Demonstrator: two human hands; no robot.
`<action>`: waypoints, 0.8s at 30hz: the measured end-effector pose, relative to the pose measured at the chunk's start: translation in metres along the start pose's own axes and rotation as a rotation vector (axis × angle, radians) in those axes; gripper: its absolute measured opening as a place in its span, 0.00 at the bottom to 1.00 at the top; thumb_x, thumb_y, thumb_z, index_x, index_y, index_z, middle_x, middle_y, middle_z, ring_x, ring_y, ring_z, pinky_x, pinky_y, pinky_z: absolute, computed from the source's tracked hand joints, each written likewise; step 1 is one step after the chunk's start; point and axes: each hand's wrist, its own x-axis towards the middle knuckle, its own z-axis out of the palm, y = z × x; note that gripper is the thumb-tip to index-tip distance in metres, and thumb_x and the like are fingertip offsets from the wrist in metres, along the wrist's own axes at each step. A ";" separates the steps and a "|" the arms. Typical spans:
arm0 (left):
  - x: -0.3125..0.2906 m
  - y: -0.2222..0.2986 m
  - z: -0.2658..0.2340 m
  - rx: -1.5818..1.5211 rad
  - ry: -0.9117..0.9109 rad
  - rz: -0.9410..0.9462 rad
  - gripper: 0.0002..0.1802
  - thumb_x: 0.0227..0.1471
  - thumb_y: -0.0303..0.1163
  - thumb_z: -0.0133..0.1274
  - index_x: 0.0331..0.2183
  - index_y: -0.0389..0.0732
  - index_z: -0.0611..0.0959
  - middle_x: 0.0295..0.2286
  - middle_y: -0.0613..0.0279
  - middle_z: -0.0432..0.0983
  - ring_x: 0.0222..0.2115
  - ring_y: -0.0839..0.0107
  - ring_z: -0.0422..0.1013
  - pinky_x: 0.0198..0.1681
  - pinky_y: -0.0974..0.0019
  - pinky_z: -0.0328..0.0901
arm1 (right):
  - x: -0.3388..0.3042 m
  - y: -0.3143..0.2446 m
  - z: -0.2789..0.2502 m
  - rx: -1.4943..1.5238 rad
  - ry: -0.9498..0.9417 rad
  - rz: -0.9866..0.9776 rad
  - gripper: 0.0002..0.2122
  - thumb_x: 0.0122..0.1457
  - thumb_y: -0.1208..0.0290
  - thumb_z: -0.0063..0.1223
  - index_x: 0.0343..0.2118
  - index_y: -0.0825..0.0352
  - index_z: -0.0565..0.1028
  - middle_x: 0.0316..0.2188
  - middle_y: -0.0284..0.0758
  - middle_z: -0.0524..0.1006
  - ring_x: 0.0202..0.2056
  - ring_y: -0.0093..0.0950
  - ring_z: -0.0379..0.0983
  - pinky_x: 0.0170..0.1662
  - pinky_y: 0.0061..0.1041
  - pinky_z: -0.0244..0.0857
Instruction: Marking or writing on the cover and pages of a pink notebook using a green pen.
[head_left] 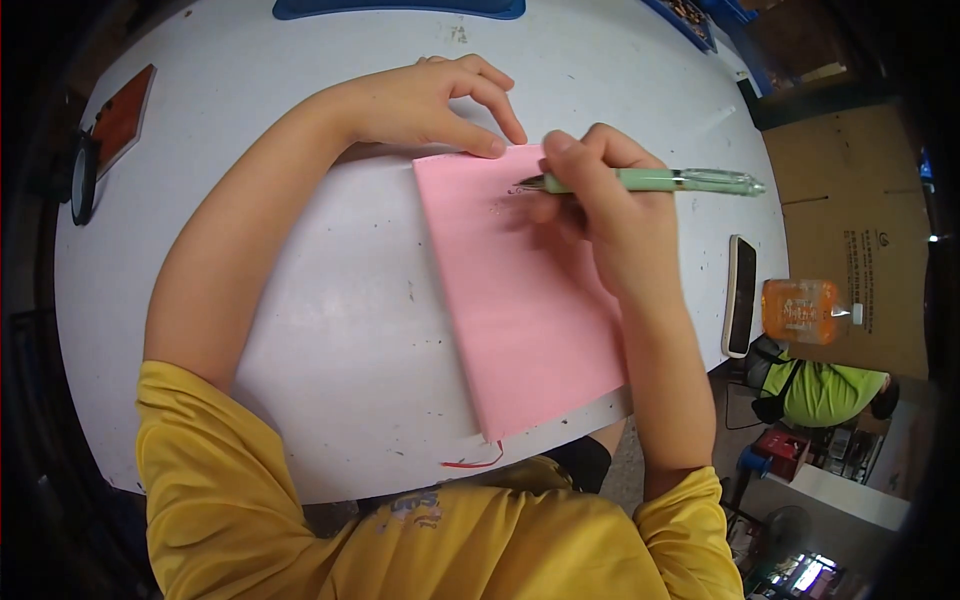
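Observation:
A pink notebook [530, 330] lies at a slant on the white table, a red ribbon marker [473, 464] trailing from its near end. My right hand [610, 190] is closed around a light green pen [645, 180] with a clear end. The pen's tip is at the upper part of the pink surface, beside a few small dark marks [515, 190]. My left hand [440, 105] rests at the notebook's far edge, thumb on the edge and fingers bent and apart. It grips nothing.
To the right lies a phone [740, 296], with a bottle of orange liquid [800, 311] beyond it near a cardboard box [830, 210]. A blue tray [400, 8] sits at the far edge. A round black-framed object [84, 180] is at left. Someone in a green top [825, 393] is at the right.

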 end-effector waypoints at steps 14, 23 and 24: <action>0.020 -0.027 -0.003 -0.037 -0.179 0.231 0.19 0.48 0.49 0.57 0.40 0.52 0.83 0.57 0.43 0.56 0.59 0.42 0.48 0.56 0.34 0.48 | 0.004 0.032 0.012 -0.169 0.103 -0.147 0.13 0.55 0.75 0.54 0.17 0.64 0.64 0.13 0.30 0.71 0.16 0.18 0.69 0.22 0.12 0.61; 0.021 -0.019 -0.007 -0.018 -0.218 0.179 0.20 0.47 0.48 0.57 0.41 0.51 0.82 0.57 0.45 0.58 0.58 0.43 0.51 0.57 0.35 0.48 | 0.008 0.038 0.003 -0.218 0.141 -0.309 0.13 0.51 0.77 0.56 0.17 0.62 0.62 0.12 0.28 0.70 0.15 0.15 0.63 0.22 0.10 0.58; 0.021 -0.019 -0.007 -0.015 -0.216 0.181 0.20 0.47 0.48 0.57 0.41 0.51 0.82 0.56 0.45 0.58 0.58 0.43 0.52 0.57 0.36 0.48 | 0.008 0.039 0.002 -0.220 0.151 -0.329 0.14 0.50 0.78 0.57 0.16 0.62 0.62 0.12 0.28 0.70 0.15 0.14 0.62 0.22 0.10 0.57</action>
